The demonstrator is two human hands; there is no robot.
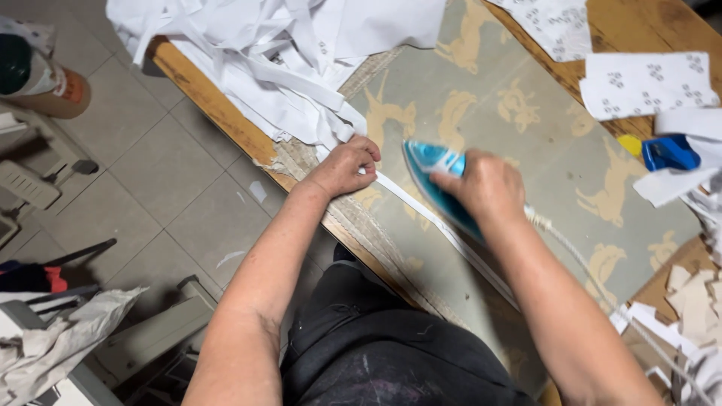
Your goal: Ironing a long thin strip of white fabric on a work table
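My right hand (487,186) grips the handle of a turquoise clothes iron (432,171) that rests on a narrow white fabric strip (421,210). The strip runs along a grey-green ironing pad with tan animal prints (526,120). My left hand (344,167) pinches the same strip just left of the iron's tip, near the table's edge. The iron's white cord (579,259) trails toward the lower right along my forearm.
A heap of white fabric strips (278,53) lies at the pad's far left end. Dotted white fabric pieces (647,83) and a blue and yellow tool (665,152) sit at the right. Paper scraps (696,301) lie lower right. A tiled floor with clutter (45,323) is at the left.
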